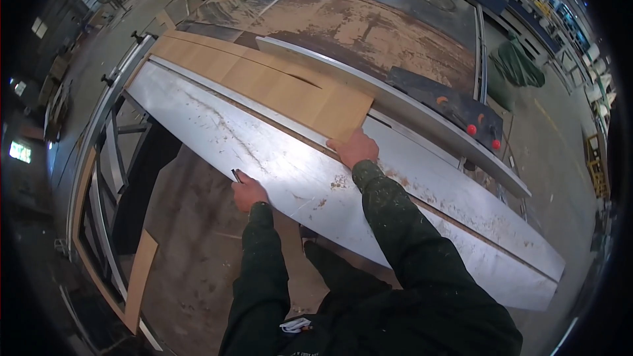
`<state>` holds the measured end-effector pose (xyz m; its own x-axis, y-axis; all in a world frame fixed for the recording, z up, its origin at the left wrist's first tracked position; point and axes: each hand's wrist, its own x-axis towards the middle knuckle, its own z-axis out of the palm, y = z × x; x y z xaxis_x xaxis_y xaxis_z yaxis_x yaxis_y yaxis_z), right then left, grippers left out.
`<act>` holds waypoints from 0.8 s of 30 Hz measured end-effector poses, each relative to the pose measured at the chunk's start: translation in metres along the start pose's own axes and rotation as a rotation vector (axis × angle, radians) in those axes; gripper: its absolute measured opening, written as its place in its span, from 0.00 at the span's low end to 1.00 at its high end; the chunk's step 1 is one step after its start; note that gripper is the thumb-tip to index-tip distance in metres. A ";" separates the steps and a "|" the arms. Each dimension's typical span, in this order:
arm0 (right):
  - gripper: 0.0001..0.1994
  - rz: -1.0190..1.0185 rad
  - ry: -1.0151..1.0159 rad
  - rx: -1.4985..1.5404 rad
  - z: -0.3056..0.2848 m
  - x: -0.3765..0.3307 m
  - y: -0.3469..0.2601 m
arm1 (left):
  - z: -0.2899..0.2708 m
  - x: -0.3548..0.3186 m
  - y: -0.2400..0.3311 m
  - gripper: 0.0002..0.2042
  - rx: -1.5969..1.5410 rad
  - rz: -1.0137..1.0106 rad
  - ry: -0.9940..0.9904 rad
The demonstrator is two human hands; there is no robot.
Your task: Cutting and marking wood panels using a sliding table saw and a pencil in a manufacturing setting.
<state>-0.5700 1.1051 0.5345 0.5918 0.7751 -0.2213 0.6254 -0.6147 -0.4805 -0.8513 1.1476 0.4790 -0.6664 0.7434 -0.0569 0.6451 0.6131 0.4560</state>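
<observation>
at the left a metal frame [113, 95] slants down, with a loose wood strip [140, 277] lying near its lower end. next comes the long metal table [198, 102], dusted with chips, and at its near edge the left hand [248, 191] is curled narrow; a small dark piece pokes out above the thumb, and i cannot tell whether it is a handle of the table or a loose thing. beyond that hand lies the wood board [264, 89], flat along the far side of the metal table. its long axis runs from upper left to lower right, about parallel to the slot in the table; the far end points up and left, the squared near end points down and right. a thin dark line runs along much of its length and widens to a sliver before stopping short of the near end, so i judge a lengthwise cut to be partly made, with the last stretch left, though it may be only a seam between two pieces. at the near end the right hand [359, 147] rests with its thumb on the board's corner and the other fingers bent in, partly hidden, so their grip i cannot tell. further right stand the fence [409, 107] and a red knob [471, 130].
</observation>
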 end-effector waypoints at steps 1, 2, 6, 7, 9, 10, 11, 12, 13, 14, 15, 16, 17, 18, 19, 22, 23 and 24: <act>0.37 0.017 0.001 0.002 -0.001 0.004 -0.004 | -0.003 0.003 0.006 0.33 -0.005 0.002 -0.018; 0.37 0.005 0.010 0.015 -0.001 0.006 -0.011 | -0.006 0.009 0.009 0.33 0.003 0.012 -0.023; 0.36 0.034 -0.007 0.024 0.001 0.021 -0.034 | -0.014 0.034 0.025 0.34 0.002 0.038 -0.029; 0.36 0.047 -0.004 0.024 0.003 0.022 -0.037 | -0.015 0.039 0.028 0.35 0.003 0.044 -0.034; 0.36 0.027 0.019 0.068 0.010 0.027 -0.048 | -0.017 0.053 0.032 0.35 0.006 0.047 -0.039; 0.36 0.032 0.018 0.067 0.013 0.030 -0.054 | -0.017 0.060 0.034 0.35 0.005 0.045 -0.041; 0.37 0.031 0.006 0.071 0.014 0.033 -0.060 | -0.018 0.067 0.036 0.35 0.009 0.048 -0.046; 0.38 0.029 -0.006 0.075 0.016 0.035 -0.067 | -0.020 0.074 0.038 0.35 0.005 0.037 -0.053; 0.38 0.036 -0.006 0.073 0.018 0.038 -0.073 | -0.021 0.080 0.040 0.35 0.001 0.025 -0.059; 0.37 0.040 -0.002 0.072 0.020 0.040 -0.078 | -0.023 0.084 0.044 0.35 0.004 0.029 -0.066; 0.36 0.043 0.004 0.071 0.021 0.042 -0.082 | -0.027 0.088 0.049 0.36 -0.010 0.011 -0.090; 0.36 0.052 0.005 0.069 0.022 0.044 -0.084 | -0.028 0.090 0.052 0.36 -0.023 -0.007 -0.115; 0.36 0.041 -0.001 0.071 0.023 0.044 -0.088 | -0.027 0.095 0.049 0.36 -0.021 -0.007 -0.115; 0.37 0.030 -0.008 0.073 0.024 0.044 -0.090 | -0.025 0.099 0.046 0.35 -0.011 0.013 -0.089; 0.37 0.032 -0.010 0.074 0.025 0.042 -0.092 | -0.024 0.102 0.042 0.35 0.000 0.033 -0.062; 0.37 0.032 -0.004 0.064 0.028 0.039 -0.078 | -0.020 0.091 0.038 0.35 -0.021 0.032 -0.077; 0.38 0.030 -0.015 0.058 0.028 0.038 -0.073 | -0.019 0.085 0.036 0.35 -0.020 0.034 -0.080; 0.38 0.028 -0.026 0.052 0.028 0.036 -0.067 | -0.018 0.079 0.033 0.36 -0.020 0.031 -0.081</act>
<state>-0.6050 1.1777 0.5348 0.5944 0.7620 -0.2570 0.5813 -0.6280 -0.5174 -0.8895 1.2218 0.5059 -0.6128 0.7820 -0.1140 0.6570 0.5843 0.4764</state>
